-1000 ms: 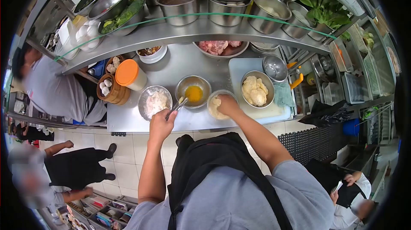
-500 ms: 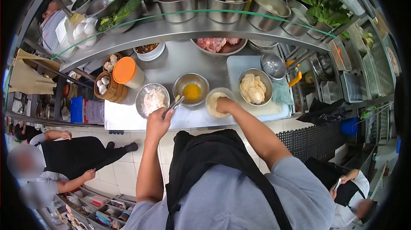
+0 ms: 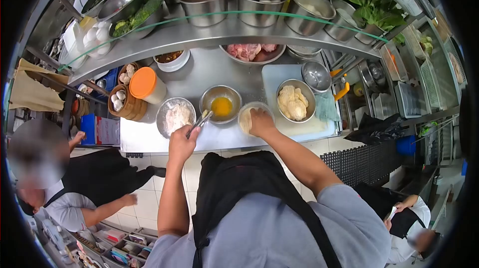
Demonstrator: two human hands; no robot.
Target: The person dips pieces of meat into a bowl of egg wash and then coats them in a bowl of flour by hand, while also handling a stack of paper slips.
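Note:
Metal tongs (image 3: 199, 124) are gripped in my left hand (image 3: 182, 144), their tips near the rim of a steel bowl with beaten egg (image 3: 221, 107). My right hand (image 3: 261, 124) reaches into a bowl of pale crumbs (image 3: 246, 119); its fingertips are partly in the crumbs, and whether they hold anything is hidden. Left of the egg sits a bowl with white floured pieces (image 3: 177, 117). To the right, a steel bowl of pale coated pieces (image 3: 293, 102) stands on a white cutting board (image 3: 272, 76).
An orange-lidded tub (image 3: 143, 83) and bamboo steamers (image 3: 130, 104) stand at the left. Raw meat (image 3: 244, 52) lies in a bowl under the shelf (image 3: 219, 41). An empty steel bowl (image 3: 316, 75) is at the right. People stand at the left (image 3: 95, 183) and lower right (image 3: 409, 220).
My right hand has shifted slightly left within the crumb bowl, its back more visible. The people at the left have moved, and one now stands behind the shelf.

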